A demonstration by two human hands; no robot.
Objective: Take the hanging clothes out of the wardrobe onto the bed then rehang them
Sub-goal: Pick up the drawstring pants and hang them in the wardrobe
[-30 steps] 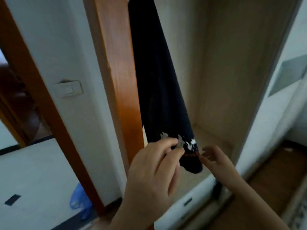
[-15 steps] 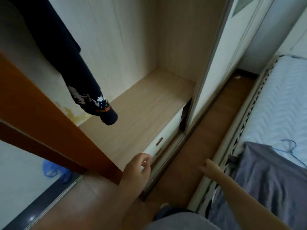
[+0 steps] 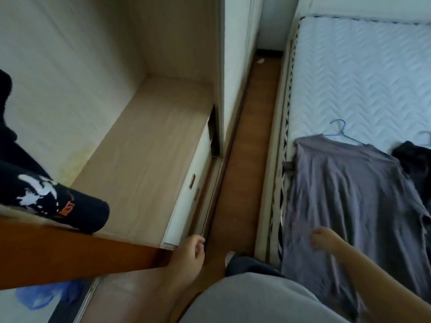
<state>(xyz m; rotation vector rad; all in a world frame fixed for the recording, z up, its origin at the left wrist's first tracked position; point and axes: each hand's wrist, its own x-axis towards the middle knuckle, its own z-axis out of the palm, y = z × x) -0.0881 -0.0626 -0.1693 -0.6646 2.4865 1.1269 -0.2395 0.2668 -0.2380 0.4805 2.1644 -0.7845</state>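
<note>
A dark navy garment (image 3: pixel 35 183) with a white print hangs inside the open wardrobe (image 3: pixel 144 141) at the left. On the bed (image 3: pixel 363 73) at the right lies a grey shirt (image 3: pixel 345 194) on a blue hanger (image 3: pixel 342 134). A black garment (image 3: pixel 417 164) lies beside it at the right edge. My left hand (image 3: pixel 189 257) hangs low by the wardrobe's front, fingers loosely curled, holding nothing. My right hand (image 3: pixel 326 238) hovers over the lower part of the grey shirt, blurred, its grip not discernible.
A brown wooden door edge (image 3: pixel 70 250) crosses the lower left. A narrow strip of wooden floor (image 3: pixel 245 159) runs between wardrobe and bed. White drawers (image 3: pixel 189 190) sit under the wardrobe shelf. A blue bag (image 3: pixel 46 297) lies on the floor at the bottom left.
Both hands left the navy garment's hem and dropped. The view swung right and down toward the bed. My right hand moved over the grey shirt.
</note>
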